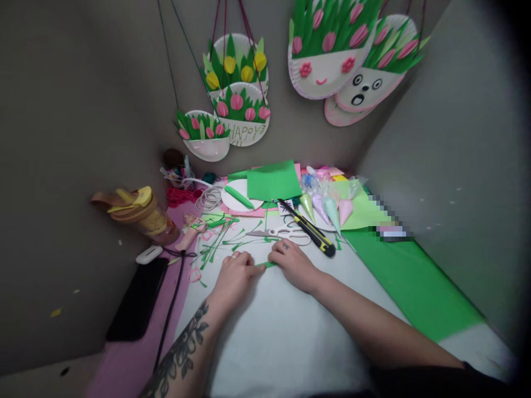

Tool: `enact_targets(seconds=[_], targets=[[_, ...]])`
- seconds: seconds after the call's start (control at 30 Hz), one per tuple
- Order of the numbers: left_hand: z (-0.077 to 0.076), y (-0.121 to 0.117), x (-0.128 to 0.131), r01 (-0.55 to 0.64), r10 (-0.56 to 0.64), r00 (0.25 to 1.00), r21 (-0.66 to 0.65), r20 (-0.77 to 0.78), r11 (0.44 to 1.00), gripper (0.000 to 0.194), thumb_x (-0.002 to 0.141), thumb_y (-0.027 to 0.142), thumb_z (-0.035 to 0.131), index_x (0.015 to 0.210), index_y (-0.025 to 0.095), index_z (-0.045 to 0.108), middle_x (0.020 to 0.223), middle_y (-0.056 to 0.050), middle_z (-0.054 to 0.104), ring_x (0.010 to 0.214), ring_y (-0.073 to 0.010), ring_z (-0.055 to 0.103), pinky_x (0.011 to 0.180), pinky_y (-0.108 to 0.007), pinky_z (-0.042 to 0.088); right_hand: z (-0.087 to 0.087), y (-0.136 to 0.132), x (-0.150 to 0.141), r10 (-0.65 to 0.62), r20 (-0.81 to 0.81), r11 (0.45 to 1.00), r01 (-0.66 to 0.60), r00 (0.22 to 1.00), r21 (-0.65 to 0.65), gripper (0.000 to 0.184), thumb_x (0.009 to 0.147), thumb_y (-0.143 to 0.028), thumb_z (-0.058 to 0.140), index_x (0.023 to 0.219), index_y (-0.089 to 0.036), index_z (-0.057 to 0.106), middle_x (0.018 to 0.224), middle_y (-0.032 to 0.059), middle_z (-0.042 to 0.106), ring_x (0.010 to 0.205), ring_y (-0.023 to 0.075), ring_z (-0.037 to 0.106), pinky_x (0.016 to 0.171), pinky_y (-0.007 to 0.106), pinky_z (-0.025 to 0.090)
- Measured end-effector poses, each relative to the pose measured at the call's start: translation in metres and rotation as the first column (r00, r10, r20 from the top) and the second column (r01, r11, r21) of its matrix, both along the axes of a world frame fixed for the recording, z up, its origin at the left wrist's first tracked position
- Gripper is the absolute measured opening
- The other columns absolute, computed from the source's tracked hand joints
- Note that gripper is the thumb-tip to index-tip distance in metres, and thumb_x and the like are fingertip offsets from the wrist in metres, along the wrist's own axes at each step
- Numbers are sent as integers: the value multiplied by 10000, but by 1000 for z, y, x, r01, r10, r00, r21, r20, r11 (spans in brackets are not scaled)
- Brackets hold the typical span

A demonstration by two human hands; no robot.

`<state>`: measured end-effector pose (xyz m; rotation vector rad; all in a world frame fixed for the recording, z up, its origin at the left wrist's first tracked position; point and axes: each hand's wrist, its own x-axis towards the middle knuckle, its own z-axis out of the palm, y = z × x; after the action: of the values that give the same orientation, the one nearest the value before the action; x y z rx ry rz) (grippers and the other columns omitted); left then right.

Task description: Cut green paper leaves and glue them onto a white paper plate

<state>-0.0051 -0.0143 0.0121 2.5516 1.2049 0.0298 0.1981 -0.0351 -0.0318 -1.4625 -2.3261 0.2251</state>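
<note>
A narrow green paper strip lies low over the white work surface, between my two hands. My left hand is closed with its thumb and fingertips on the strip's left end. At the other end, the curled fingers of my right hand press on the strip, covering part of it. Just beyond my hands are white-handled scissors, their blades pointing left. A black and yellow box cutter lies slantwise to the right of the scissors, partly over their handles.
Green paper scraps litter the left side. Behind are a paper plate, green sheets and piping bags. A tumbler, phone and glue gun with its cord stand or lie left. Decorated plates hang on the wall.
</note>
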Motion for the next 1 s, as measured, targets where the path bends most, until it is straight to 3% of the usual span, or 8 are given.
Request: enact_targets(seconds=[0.17,0.33,0.47,0.67,0.83,1.0], targets=[[-2,0,-1,1,-1,1000,12,5,1000,290,951,335,451,1035,396,722,918,-36,588,903,-193,482,753,-329,327,4,-6,1,132,108,979,-147,985,144,144,949,-221,518,937,-238,661,953,40,618,939,206,468,836,355,342],[-7,-2,-2,10,-9,1000,51,-18,999,302,960,374,424,1062,410,707,931,-36,587,918,-200,481,750,-334,314,9,-12,-3,161,237,964,-204,958,172,179,960,-180,480,977,-188,658,973,71,650,915,222,478,789,373,341],[-1,-4,-1,25,-20,998,90,-64,996,299,953,382,434,996,365,730,947,-52,598,945,-223,485,761,-365,319,16,-18,-9,82,283,986,-119,956,119,153,933,-175,526,979,-184,671,1052,101,660,962,251,492,790,397,346],[24,-7,-4,38,-20,970,71,-241,997,228,909,272,509,987,291,723,1009,-88,627,1024,-293,498,786,-437,339,25,-27,-12,-42,308,998,51,950,-21,234,905,-119,526,1057,-179,693,1292,130,599,1130,309,487,852,437,358],[39,-17,-6,-31,59,930,83,-364,996,304,910,151,420,957,200,716,1010,-126,654,1022,-308,538,880,-532,340,30,-30,-3,-126,412,982,171,903,-75,268,914,-145,510,1106,-174,694,1363,125,557,1213,326,469,897,445,348],[41,-22,-10,-92,120,911,90,-394,992,381,933,145,347,922,168,726,984,-139,679,1028,-313,575,945,-595,315,33,-32,1,-161,488,967,236,858,-96,306,923,-157,485,1166,-184,669,1399,99,529,1240,309,456,887,415,349]])
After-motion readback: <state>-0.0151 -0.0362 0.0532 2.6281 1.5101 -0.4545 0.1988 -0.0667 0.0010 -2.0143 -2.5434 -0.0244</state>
